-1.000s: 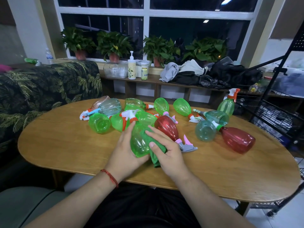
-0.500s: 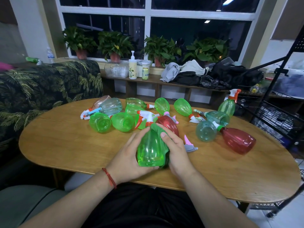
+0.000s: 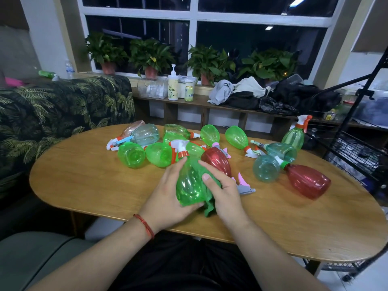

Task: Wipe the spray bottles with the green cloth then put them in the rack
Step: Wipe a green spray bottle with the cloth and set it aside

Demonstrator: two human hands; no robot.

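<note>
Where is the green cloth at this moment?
In the head view the green cloth lies near the table's front edge, at centre, under the right hand, pressed against the green spray bottle that the left hand holds.

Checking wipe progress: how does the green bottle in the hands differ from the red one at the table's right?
The held green bottle has an orange collar; the red bottle has a green one. The left hand grips the held green bottle while the right hand holds the green cloth against it; the red bottle lies untouched on the table. Both are translucent plastic.
</note>
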